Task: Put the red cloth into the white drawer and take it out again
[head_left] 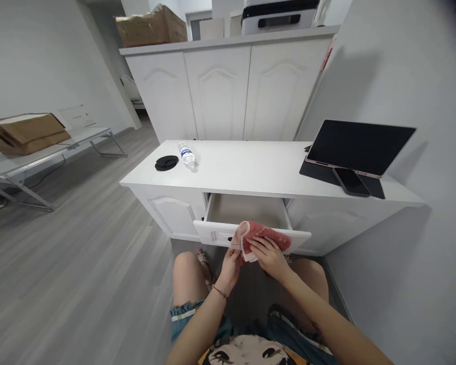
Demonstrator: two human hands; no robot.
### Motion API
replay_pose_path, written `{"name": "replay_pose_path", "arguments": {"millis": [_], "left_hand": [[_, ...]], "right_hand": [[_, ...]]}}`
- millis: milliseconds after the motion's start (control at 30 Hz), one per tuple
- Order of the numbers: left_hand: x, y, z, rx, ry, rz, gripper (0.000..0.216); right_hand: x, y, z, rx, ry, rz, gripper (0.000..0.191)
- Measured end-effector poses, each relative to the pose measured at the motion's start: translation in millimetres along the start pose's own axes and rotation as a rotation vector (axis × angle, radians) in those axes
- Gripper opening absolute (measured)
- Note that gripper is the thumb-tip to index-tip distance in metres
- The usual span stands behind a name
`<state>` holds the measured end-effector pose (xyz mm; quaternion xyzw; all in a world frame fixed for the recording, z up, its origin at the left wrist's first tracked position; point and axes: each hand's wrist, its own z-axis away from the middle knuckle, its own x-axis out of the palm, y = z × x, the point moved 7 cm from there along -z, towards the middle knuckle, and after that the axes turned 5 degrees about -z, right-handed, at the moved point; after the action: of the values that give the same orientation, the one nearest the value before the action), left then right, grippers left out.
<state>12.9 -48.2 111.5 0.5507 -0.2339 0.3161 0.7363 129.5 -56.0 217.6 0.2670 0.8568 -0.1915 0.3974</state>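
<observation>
A folded red cloth (268, 234) with a pale pinkish edge, perhaps a small towel, is between my hands just over the front of a pulled-out drawer. My left hand (231, 263) pinches its lower left side, fingers closed. Across its front lie the fingers of my right hand (269, 256), gripping it from the right; the right thumb is hidden. Behind the cloth, the white drawer (213, 230) stands open, and its visible inside shows a bare pale bottom. The cloth covers part of the drawer front.
On the white cabinet top (243, 165) are a clear water bottle (187, 155), a black round item (166, 162), a tablet (359, 147) propped up and a phone (350, 181). A cardboard box (152, 26) and a suitcase (279, 17) sit higher behind. Left, a folding table (78, 137) bears a brown carton (28, 133).
</observation>
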Motion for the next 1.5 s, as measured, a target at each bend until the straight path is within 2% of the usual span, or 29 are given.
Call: {"name": "replay_pose_path", "arguments": {"millis": [267, 533, 900, 1067, 1267, 1500], "left_hand": [[-3, 1, 1, -0.039, 0.054, 0.032, 0.033], [1, 3, 3, -0.056, 0.058, 0.022, 0.033], [0, 3, 4, -0.067, 0.080, 0.029, 0.034], [1, 3, 3, -0.064, 0.064, 0.027, 0.033], [-3, 0, 2, -0.054, 0.069, 0.027, 0.034], [-2, 0, 5, -0.097, 0.081, 0.043, 0.035]], "right_hand": [[-23, 25, 41, 0.176, 0.129, 0.064, 0.034], [-19, 39, 76, 0.366, 0.298, 0.205, 0.024], [8, 46, 94, 0.586, 0.366, 0.105, 0.030], [30, 46, 102, 0.754, 0.395, 0.019, 0.031], [64, 50, 113, 1.018, 0.490, -0.232, 0.030], [95, 49, 119, 1.292, 0.629, -0.631, 0.050]]}}
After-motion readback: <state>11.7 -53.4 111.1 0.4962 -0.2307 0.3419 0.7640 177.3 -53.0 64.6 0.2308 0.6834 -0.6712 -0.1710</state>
